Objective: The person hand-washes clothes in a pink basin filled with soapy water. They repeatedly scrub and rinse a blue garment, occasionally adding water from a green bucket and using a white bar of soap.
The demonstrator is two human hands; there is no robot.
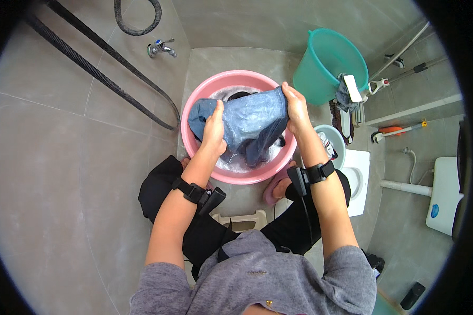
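A wet blue denim garment (250, 114) is stretched between my two hands, above a round pink plastic basin (242, 179). My left hand (215, 128) grips the cloth near its middle, thumb on top. At the right end, my right hand (295, 104) holds the hem edge, with its fingers partly hidden behind the fabric. Darker folds of the denim hang down into sudsy water (236, 163) in the basin. Another dark item (239, 95) shows in the foam behind the garment.
A green bucket (319, 71) stands at the back right, with a grey cloth (345, 96) and white object on its rim. Beside my right forearm is a small pale-blue basin (339, 143) with clothes. A squat toilet (358, 181), wall tap (161, 48) and black hose (114, 84) are around.
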